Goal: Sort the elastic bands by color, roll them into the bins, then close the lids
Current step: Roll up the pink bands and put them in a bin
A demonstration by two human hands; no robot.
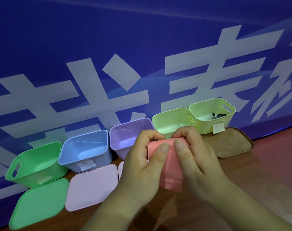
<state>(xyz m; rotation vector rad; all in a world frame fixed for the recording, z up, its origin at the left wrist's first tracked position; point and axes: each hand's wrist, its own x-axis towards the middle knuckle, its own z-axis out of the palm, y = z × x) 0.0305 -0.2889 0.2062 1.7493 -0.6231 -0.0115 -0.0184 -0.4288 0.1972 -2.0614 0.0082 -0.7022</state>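
Note:
Both my hands hold a flat pink elastic band (171, 165) in front of the bins. My left hand (142, 165) pinches its top left part with thumb and fingers. My right hand (193, 160) pinches its top right part the same way. Behind them a row of open bins stands against the wall: green bin (33, 165), blue bin (85, 147), purple bin (128, 135), light green bin (173, 120) and yellow-green bin (211, 112). A dark rolled band (217, 115) lies in the yellow-green bin. The other bins look empty.
Lids lie on the wooden table in front of the bins: a green lid (38, 202), a pink lid (92, 185), a second pale lid (121, 169) mostly hidden by my left hand, and a brown lid (228, 144). A blue banner wall (142, 47) rises right behind the bins.

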